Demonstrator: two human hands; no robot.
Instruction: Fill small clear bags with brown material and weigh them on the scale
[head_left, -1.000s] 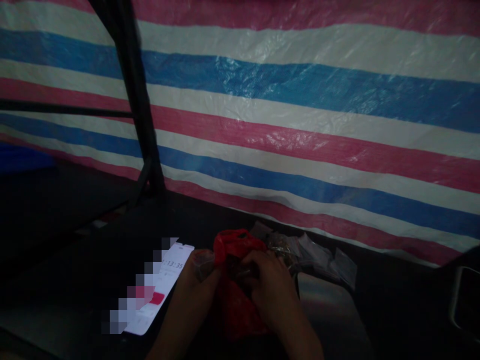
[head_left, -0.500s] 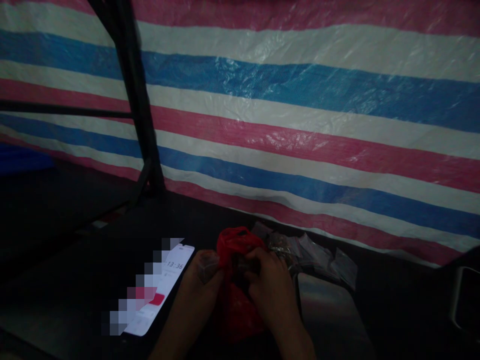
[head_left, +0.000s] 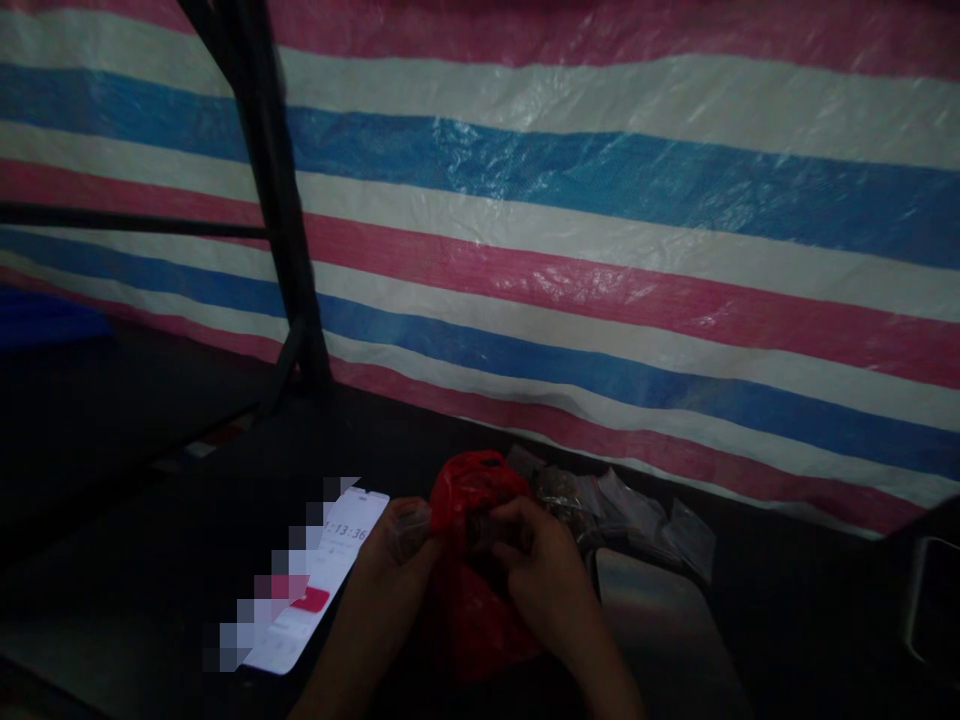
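Note:
A red plastic bag (head_left: 487, 620) lies between my hands, its mouth gaping toward me. My left hand (head_left: 390, 580) is closed on a small clear plastic bag (head_left: 409, 528) at the red bag's left edge; whether it also grips that edge I cannot tell. My right hand (head_left: 544, 575) has its fingers curled at the red bag's dark opening. Whatever those fingertips hold is too dim to make out. Just beyond the right hand lie several small clear plastic bags (head_left: 630, 505), some with brownish contents.
A lit phone (head_left: 337, 570) lies left of my hands. A flat grey metallic plate (head_left: 660, 620) is at the right, with a dark framed object (head_left: 937, 600) farther right. Behind the dark table stand a black metal post (head_left: 281, 220) and a striped plastic sheet (head_left: 600, 230).
The small clear bag and my left hand have shifted slightly left. My right fingers have moved a little at the red bag's opening, and the red bag's folds have changed.

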